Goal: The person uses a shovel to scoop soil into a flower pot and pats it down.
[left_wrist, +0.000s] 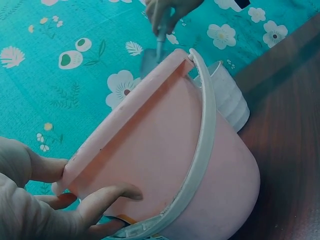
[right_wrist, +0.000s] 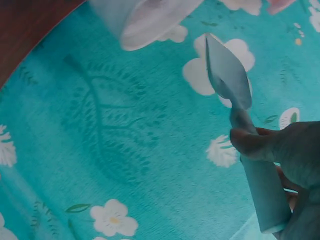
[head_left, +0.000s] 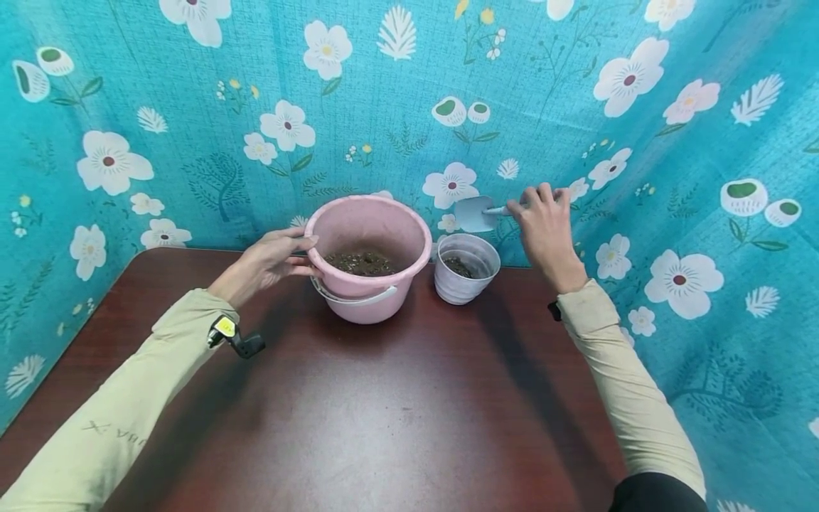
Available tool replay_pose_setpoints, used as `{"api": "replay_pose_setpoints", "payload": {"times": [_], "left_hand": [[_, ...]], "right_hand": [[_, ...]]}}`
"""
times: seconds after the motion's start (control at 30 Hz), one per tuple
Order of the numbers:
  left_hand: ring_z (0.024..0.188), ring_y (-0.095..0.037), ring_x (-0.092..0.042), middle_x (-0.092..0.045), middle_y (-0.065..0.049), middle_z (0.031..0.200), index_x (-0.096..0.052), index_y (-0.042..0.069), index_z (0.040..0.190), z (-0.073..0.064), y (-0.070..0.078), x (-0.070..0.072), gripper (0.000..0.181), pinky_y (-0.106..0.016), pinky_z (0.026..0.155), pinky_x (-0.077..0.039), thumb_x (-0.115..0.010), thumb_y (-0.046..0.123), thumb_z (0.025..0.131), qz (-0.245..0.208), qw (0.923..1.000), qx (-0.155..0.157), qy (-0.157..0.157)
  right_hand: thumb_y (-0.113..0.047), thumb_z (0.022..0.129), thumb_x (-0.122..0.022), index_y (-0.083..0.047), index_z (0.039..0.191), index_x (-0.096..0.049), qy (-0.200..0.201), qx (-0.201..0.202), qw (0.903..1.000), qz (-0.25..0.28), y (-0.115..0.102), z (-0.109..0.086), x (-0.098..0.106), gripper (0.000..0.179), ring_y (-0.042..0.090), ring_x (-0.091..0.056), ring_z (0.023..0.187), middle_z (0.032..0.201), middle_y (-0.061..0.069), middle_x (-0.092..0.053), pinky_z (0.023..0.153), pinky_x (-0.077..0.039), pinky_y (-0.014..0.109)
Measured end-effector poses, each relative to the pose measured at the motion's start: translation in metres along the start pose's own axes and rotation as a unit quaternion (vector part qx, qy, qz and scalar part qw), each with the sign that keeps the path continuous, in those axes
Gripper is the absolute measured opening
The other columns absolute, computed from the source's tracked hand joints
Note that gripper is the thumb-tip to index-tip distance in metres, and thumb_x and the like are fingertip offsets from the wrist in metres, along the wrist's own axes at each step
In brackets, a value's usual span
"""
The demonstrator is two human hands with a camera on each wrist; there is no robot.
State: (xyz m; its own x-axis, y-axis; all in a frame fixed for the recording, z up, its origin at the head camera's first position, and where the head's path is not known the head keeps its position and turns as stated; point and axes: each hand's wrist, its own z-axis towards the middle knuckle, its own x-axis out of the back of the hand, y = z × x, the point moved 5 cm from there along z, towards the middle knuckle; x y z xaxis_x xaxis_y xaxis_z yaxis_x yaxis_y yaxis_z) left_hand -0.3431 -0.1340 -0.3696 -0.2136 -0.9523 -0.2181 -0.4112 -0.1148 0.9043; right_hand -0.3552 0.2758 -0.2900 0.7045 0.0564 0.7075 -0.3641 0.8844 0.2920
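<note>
A pink bucket (head_left: 367, 299) with a white handle stands on the table, dark soil (head_left: 361, 263) in its bottom. My left hand (head_left: 271, 259) grips its left rim, the thumb on top and the fingers beneath, as the left wrist view also shows. To the right stands a white ribbed pot (head_left: 457, 288) with some soil inside. Above the pot's back rim is a grey-blue trowel (head_left: 476, 213), its blade pointing left. My right hand (head_left: 544, 224) holds it by the handle; in the right wrist view the thumb and fingers wrap the trowel's grip (right_wrist: 265, 195).
The dark red-brown table (head_left: 384, 412) stretches in front of the bucket and pot. Behind them and to the right hangs a turquoise floral curtain (head_left: 384, 107), close to the table's back edge. The bucket's white handle (left_wrist: 202, 135) hangs down its front side.
</note>
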Motion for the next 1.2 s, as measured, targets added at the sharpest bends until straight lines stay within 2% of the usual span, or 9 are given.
{"api": "replay_pose_setpoints", "payload": {"times": [0.17,0.3,0.47,0.6,0.77,0.9,1.0,1.03,1.2], "left_hand": [[0.153,-0.043,-0.029,-0.013,-0.024,0.172,-0.009,0.008,0.169,0.001,-0.001,-0.002,0.067,-0.052,0.114,-0.047,-0.045,0.008,0.112,0.002,0.9999,0.0,0.01],[0.153,-0.043,-0.03,-0.015,-0.024,0.171,-0.012,0.008,0.169,0.005,-0.002,-0.01,0.066,-0.053,0.115,-0.046,-0.045,0.009,0.112,0.0,0.9999,0.004,0.011],[0.152,-0.044,-0.03,-0.013,-0.023,0.172,-0.011,0.009,0.169,0.008,-0.001,-0.015,0.067,-0.054,0.117,-0.044,-0.045,0.009,0.111,-0.011,0.9998,0.006,0.012],[0.142,-0.04,-0.045,-0.02,-0.025,0.168,-0.011,0.008,0.169,0.006,-0.002,-0.013,0.067,-0.051,0.115,-0.047,-0.046,0.01,0.112,0.013,0.9998,0.0,0.012],[0.113,-0.023,-0.059,-0.028,-0.026,0.162,-0.012,0.007,0.169,0.004,-0.004,-0.01,0.068,-0.049,0.111,-0.052,-0.048,0.011,0.111,0.042,0.999,-0.009,0.011],[0.102,-0.017,-0.063,-0.023,-0.024,0.166,-0.01,0.008,0.169,0.004,-0.003,-0.01,0.069,-0.051,0.113,-0.05,-0.049,0.011,0.111,0.026,0.9996,-0.011,0.01],[0.086,-0.012,-0.063,-0.025,-0.024,0.164,-0.011,0.008,0.169,0.005,-0.005,-0.01,0.07,-0.053,0.112,-0.05,-0.05,0.011,0.111,0.023,0.9996,-0.01,0.013],[0.083,-0.011,-0.063,-0.033,-0.025,0.158,-0.013,0.007,0.169,0.005,-0.005,-0.01,0.069,-0.053,0.112,-0.05,-0.051,0.011,0.11,0.026,0.9995,-0.01,0.016],[0.087,-0.013,-0.062,-0.04,-0.022,0.148,-0.017,0.007,0.168,0.005,-0.005,-0.009,0.069,-0.05,0.11,-0.052,-0.053,0.013,0.11,0.034,0.9992,-0.007,0.022]], "right_hand": [[-0.004,0.106,-0.059,-0.006,0.107,-0.078,0.069,0.002,0.9965,0.046,-0.019,0.014,0.015,0.02,0.042,-0.047,0.093,0.101,0.022,-0.062,0.085,-0.041,0.065],[-0.009,0.097,-0.071,-0.009,0.106,-0.079,0.073,0.041,0.9931,0.082,-0.048,0.028,0.026,0.011,0.042,-0.052,0.093,0.101,0.02,-0.067,0.079,-0.042,0.059],[-0.008,0.095,-0.071,-0.012,0.107,-0.081,-0.006,0.117,0.9903,0.075,-0.092,0.048,0.02,0.017,0.038,-0.053,0.095,0.1,0.017,-0.068,0.082,-0.045,0.053],[-0.003,0.095,-0.07,-0.014,0.105,-0.083,-0.084,0.162,0.9831,0.0,-0.123,0.066,-0.003,0.019,0.033,-0.052,0.098,0.101,0.014,-0.068,0.088,-0.046,0.049],[-0.005,0.103,-0.06,-0.015,0.088,-0.081,-0.168,0.19,0.962,-0.102,-0.153,0.086,-0.04,0.027,0.027,-0.051,0.1,0.102,0.01,-0.073,0.088,-0.045,0.043],[-0.008,0.106,-0.056,-0.014,0.093,-0.082,-0.245,0.188,0.9399,-0.146,-0.166,0.09,-0.067,0.03,0.026,-0.054,0.106,0.106,0.008,-0.076,0.097,-0.047,0.045],[-0.01,0.104,-0.06,-0.014,0.095,-0.081,-0.255,0.21,0.9319,-0.15,-0.173,0.086,-0.075,0.024,0.028,-0.059,0.11,0.105,0.007,-0.078,0.103,-0.048,0.049],[-0.014,0.103,-0.062,-0.015,0.097,-0.081,-0.257,0.222,0.9293,-0.144,-0.176,0.084,-0.077,0.02,0.028,-0.059,0.112,0.106,0.007,-0.078,0.104,-0.048,0.05],[-0.021,0.1,-0.067,-0.012,0.103,-0.079,-0.27,0.253,0.9253,-0.083,-0.181,0.081,-0.082,0.016,0.031,-0.06,0.115,0.11,0.009,-0.077,0.105,-0.05,0.052]]}}
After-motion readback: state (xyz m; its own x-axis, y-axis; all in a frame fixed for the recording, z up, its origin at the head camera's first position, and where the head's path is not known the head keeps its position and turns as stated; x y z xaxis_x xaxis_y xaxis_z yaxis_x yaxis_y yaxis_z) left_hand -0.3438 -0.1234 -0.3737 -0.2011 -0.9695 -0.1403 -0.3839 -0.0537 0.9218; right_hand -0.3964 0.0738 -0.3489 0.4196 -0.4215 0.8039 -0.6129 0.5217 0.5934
